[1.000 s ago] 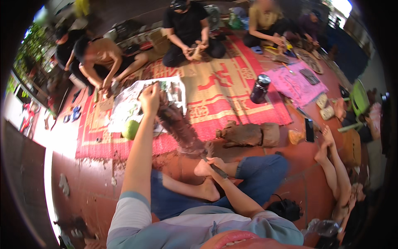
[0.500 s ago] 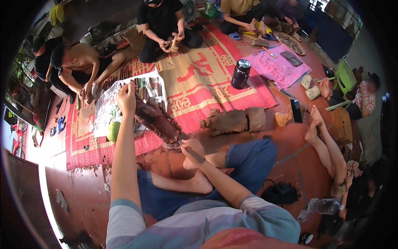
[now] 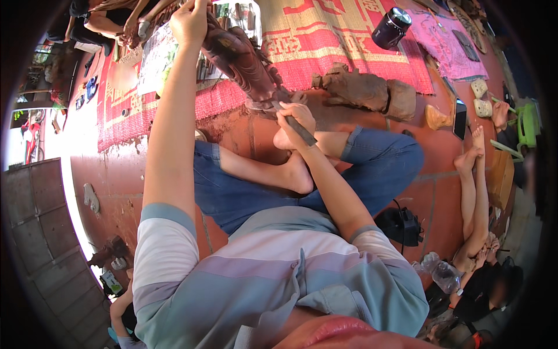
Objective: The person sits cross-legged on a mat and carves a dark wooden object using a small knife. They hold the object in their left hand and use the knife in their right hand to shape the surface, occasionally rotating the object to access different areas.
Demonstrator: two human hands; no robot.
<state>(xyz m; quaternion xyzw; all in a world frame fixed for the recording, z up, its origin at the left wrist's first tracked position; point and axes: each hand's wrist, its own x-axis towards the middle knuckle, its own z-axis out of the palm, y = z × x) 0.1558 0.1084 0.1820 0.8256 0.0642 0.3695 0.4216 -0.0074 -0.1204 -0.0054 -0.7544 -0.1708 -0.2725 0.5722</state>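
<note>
A dark reddish-brown carved wooden statue (image 3: 241, 64) leans at a slant in front of me, its lower end near the floor by my crossed feet. My left hand (image 3: 189, 26), arm stretched out, is closed at the statue's upper end; the top edge of the picture cuts that part off. Closed around a flat, dark carving chisel (image 3: 302, 132), my right hand (image 3: 299, 118) is beside the statue's base. The chisel's tip points at the base; whether it touches the wood I cannot tell.
A rough brown wood block (image 3: 363, 90) lies to the right on the tiles. Beyond it are a red-and-tan mat (image 3: 314, 41), a dark flask (image 3: 391, 28) and a pink cloth (image 3: 447, 43). Several tools rest on a white sheet (image 3: 256, 14). A phone (image 3: 460, 119) and other people's legs (image 3: 474, 192) are at right.
The view has tipped downward, so the scene sits higher in the picture. Both hands keep their hold on the statue and the chisel; the chisel's rear end shows more plainly now.
</note>
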